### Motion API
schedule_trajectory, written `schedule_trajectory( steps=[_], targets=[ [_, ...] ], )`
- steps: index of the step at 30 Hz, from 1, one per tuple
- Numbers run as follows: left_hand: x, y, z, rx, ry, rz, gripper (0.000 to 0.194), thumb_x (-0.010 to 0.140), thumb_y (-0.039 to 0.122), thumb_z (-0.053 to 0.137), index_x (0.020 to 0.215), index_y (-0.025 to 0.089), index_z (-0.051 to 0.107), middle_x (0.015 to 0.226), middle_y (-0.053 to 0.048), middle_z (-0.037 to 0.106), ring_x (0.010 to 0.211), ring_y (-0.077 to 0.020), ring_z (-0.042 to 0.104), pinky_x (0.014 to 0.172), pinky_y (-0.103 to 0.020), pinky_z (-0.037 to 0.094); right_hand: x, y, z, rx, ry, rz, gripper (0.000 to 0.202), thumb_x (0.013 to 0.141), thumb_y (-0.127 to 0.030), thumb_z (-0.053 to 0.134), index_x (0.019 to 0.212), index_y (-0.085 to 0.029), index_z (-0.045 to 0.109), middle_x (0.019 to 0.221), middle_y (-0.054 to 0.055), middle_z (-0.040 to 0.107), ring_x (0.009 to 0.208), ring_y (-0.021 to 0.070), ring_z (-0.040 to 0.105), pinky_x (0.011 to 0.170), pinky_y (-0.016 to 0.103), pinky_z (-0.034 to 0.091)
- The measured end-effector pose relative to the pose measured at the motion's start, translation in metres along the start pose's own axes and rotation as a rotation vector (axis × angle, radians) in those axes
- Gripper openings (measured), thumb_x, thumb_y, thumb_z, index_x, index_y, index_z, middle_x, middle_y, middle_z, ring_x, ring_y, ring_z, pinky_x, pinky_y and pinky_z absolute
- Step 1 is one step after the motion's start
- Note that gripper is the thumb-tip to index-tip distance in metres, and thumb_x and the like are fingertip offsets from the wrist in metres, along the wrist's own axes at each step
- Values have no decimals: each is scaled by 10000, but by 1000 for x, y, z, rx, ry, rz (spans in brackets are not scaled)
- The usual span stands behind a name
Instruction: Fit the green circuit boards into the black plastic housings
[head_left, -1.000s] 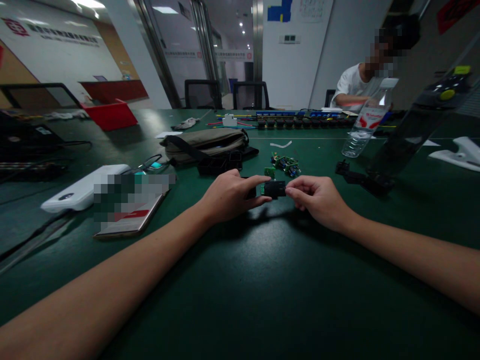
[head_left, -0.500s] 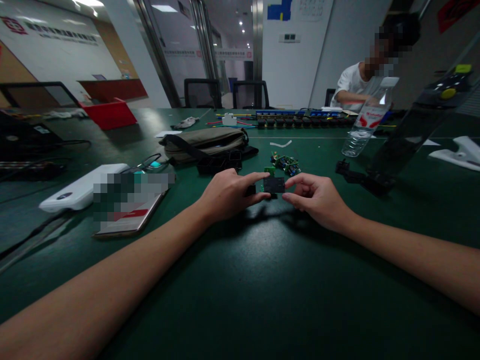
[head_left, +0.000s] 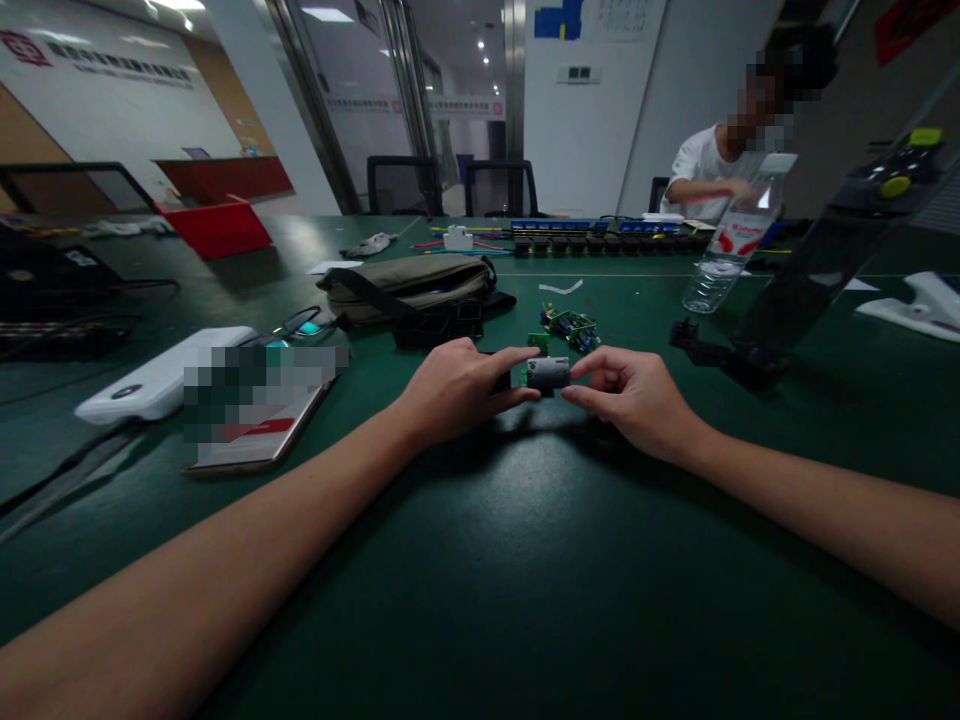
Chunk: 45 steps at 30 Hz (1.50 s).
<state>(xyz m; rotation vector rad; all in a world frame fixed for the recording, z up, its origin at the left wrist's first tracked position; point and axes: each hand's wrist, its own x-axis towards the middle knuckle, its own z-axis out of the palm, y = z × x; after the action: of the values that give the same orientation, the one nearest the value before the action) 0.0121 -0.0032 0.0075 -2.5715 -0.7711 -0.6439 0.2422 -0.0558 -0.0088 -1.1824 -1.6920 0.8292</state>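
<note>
Between my hands, just above the table, is a small black rectangular plastic case (head_left: pixel 548 373), its near face looking grey with light on it. My left hand (head_left: pixel 457 388) is closed at its left side, index finger along the top edge and thumb below. A dark part sits deeper between those fingers; I cannot tell whether it belongs to the case. My right hand (head_left: pixel 634 400) pinches the right end between thumb and fingertips. A green circuit board (head_left: pixel 538 343) shows just behind the case. Beyond it lies a pile of small circuit boards (head_left: pixel 571 327).
Black square trays (head_left: pixel 442 325) lie before a grey-brown pouch (head_left: pixel 409 285). Left are a white power bank (head_left: pixel 169 372) and a phone (head_left: pixel 262 435). A clear water bottle (head_left: pixel 731 245), a dark bottle (head_left: pixel 832 260) and a white clamp (head_left: pixel 922 308) stand right. Another person (head_left: pixel 709 170) sits across the table.
The case has turned between my fingers, so its near face went from black to light grey. My hands stay almost in place. The other person's arm has shifted.
</note>
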Motion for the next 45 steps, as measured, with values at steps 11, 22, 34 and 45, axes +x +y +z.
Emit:
schedule_trajectory(
  steps=[11,22,34,45],
  targets=[
    [0,1,1,-27,-15,-16,439,904,468,606,1234,179,614,597,-2,640,561,-167,581,572,-257,407,0,0,0,-10,4,-9,239,776,-345,750,875,-150,655,529,-55,537,462,87,465,449,233,312],
    [0,4,-1,-89,-43,-30,436,906,428,593,1248,158,603,591,4,622,576,-169,574,617,-278,432,0,-1,0,-7,3,0,251,772,-359,743,876,-150,652,522,-58,522,458,89,460,450,238,313],
    [-1,4,-2,-123,-54,-43,436,892,375,604,1270,158,596,610,-4,632,594,-180,579,612,-282,435,-1,-3,-1,-2,-7,-1,257,769,-368,746,873,-158,639,526,-56,531,453,94,464,444,235,320],
    [-1,3,-2,-116,-40,-34,438,900,393,588,1281,177,592,657,-18,669,618,-177,605,611,-268,435,0,-1,-1,-4,-14,-6,249,780,-352,741,883,-155,630,528,-56,529,453,91,467,447,234,322]
  ],
)
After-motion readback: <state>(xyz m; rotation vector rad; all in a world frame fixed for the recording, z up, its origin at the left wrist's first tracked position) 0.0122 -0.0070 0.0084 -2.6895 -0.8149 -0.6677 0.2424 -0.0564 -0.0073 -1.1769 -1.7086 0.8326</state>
